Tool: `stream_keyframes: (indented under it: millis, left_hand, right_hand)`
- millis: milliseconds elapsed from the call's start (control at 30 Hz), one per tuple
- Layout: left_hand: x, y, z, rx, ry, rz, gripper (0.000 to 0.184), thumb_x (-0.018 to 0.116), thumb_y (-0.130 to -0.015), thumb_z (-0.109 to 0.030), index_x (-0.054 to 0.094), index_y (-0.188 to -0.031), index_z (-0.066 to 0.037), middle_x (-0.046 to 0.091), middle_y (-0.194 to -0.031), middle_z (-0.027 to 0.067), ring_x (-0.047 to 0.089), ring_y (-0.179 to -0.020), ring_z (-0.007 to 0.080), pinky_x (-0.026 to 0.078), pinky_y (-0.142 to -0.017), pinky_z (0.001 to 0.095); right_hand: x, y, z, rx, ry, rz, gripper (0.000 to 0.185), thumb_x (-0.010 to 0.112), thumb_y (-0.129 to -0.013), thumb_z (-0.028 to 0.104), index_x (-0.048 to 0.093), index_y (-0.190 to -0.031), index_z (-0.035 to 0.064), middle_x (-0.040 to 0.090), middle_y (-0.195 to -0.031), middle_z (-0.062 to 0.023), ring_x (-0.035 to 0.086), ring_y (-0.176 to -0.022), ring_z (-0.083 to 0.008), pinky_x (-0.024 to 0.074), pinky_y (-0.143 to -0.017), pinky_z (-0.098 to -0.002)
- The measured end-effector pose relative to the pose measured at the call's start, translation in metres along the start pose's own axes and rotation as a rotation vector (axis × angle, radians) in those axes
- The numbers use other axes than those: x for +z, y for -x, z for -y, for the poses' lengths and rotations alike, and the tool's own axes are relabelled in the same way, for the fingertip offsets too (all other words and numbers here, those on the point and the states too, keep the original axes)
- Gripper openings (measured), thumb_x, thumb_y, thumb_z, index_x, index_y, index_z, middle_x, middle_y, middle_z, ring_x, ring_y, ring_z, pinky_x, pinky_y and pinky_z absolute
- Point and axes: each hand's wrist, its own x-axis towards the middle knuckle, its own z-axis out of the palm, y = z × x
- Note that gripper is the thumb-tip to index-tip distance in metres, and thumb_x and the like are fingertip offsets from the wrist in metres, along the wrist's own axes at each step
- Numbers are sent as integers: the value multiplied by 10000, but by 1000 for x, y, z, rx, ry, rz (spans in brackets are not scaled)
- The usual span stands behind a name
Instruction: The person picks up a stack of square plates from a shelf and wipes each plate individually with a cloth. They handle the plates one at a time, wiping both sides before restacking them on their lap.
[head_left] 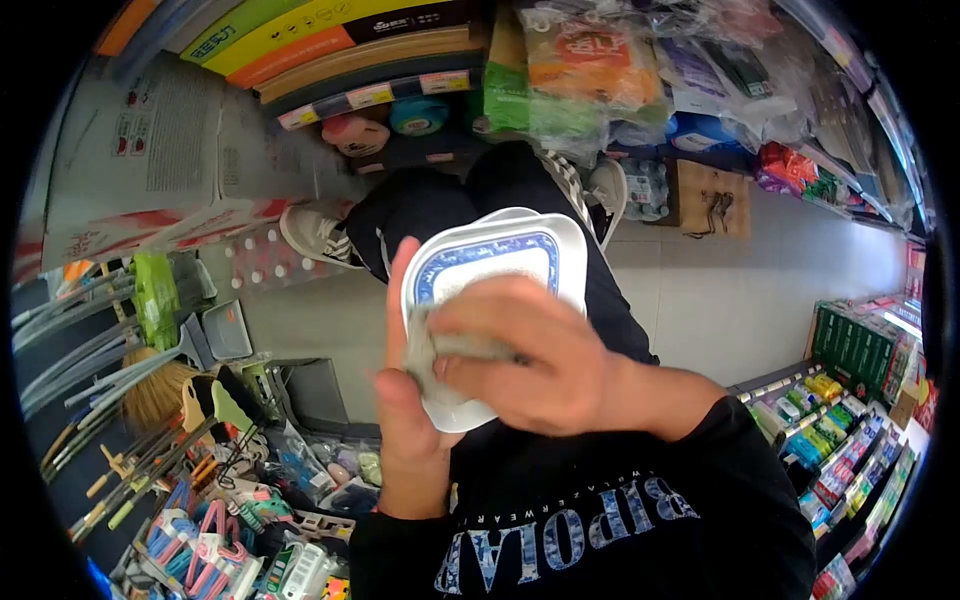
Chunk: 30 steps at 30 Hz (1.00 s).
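Observation:
My left hand [412,440] grips a white, rounded-square dish [569,262] with a blue patterned border, its fingers along the left edge and underneath. A second white rim [514,212] shows just behind the dish, so at least two seem stacked. Held over my lap, the dish faces up towards me. My right hand [545,360] is curled over the dish, slightly blurred, with a crumpled greyish cloth [428,355] bunched in its fingers and pressed on the dish's left part. The cloth and hand hide much of the dish's middle.
Shelves with packaged bags [590,70] and bottles [418,116] stand beyond my knees. Large cartons [150,150] are at the left, above wrapped bottles [265,258]. Brooms [155,385] and hanging goods fill the lower left. Small packets [830,440] line a right-hand rack. Flattened cardboard [712,200] lies on the tiled floor.

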Motion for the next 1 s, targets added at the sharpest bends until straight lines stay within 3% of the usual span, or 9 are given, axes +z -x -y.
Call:
stream_keyframes:
  millis: [67, 100, 200, 233, 533, 567, 633, 833, 1000]
  left_hand:
    - [-2, 1, 2, -85, -69, 46, 1054, 689, -908, -536, 68, -1643, -105, 348, -1580, 178, 409, -1440, 329, 330, -1197, 455]
    - [12, 2, 3, -149, 168, -92, 1062, 722, -791, -201, 90, -1641, -123, 335, -1579, 194, 409, -1444, 356, 314, -1213, 474]
    - [4, -5, 5, -244, 190, -138, 1135, 588, -610, -38, 111, -1636, -131, 333, -1571, 221, 405, -1444, 397, 326, -1210, 509]
    - [6, -8, 6, -247, 246, -185, 1219, 517, -478, -24, 128, -1629, -123, 353, -1551, 243, 402, -1438, 429, 340, -1203, 533]
    - [-8, -9, 0, -104, 205, -289, 1147, 559, -521, -43, 206, -1612, -80, 387, -1539, 257, 400, -1438, 439, 346, -1194, 542]
    - [-9, -11, -1, -57, 208, -295, 1146, 563, -524, -49, 205, -1612, -82, 387, -1539, 257, 401, -1438, 438, 347, -1193, 543]
    - [-9, -13, -6, 21, 191, -322, 1142, 581, -536, -72, 202, -1613, -87, 390, -1538, 258, 405, -1433, 442, 338, -1199, 546]
    - [-11, -18, -9, 99, 94, -181, 883, 629, -895, -159, 144, -1627, -62, 348, -1577, 237, 412, -1436, 396, 348, -1182, 512]
    - [-24, -10, 10, 0, 249, -201, 863, 538, -1018, -511, 113, -1638, -88, 342, -1597, 202, 432, -1427, 355, 357, -1176, 492]
  right_hand:
    - [-20, -11, -2, 10, 193, -43, 366, 731, -645, -29, 715, -1005, 35, 640, -1127, -124, 628, -900, -328, 512, -752, -424]
    - [-22, -12, -7, 37, 229, -49, 393, 720, -629, -39, 721, -1010, 56, 635, -1104, -114, 617, -891, -312, 501, -743, -412]
    - [-23, -8, -18, 96, 279, -56, 428, 701, -614, -56, 727, -1018, 82, 630, -1074, -106, 609, -891, -299, 495, -738, -396]
    - [-30, -10, -16, 134, 297, -29, 396, 682, -639, -70, 716, -1008, 71, 636, -1065, -120, 626, -898, -307, 510, -757, -403]
    - [-52, 0, 0, 403, 462, 248, 318, 693, -706, -43, 679, -1016, 28, 619, -1043, -153, 645, -910, -356, 547, -783, -428]
    - [-50, 4, 5, 374, 460, 326, 232, 704, -715, 38, 640, -938, 21, 600, -1013, -153, 622, -896, -327, 530, -738, -407]
    - [-43, 13, 18, 351, 404, 408, 328, 741, -729, 102, 640, -1015, -21, 579, -1078, -188, 613, -897, -348, 538, -770, -404]
    - [-26, 26, 17, 247, 178, 453, 408, 716, -728, 44, 640, -1114, -64, 564, -1175, -219, 612, -956, -360, 548, -824, -414]
    - [-9, 17, 19, 81, -71, 390, 456, 730, -694, -17, 674, -1146, -33, 577, -1209, -214, 628, -1014, -365, 543, -860, -415]
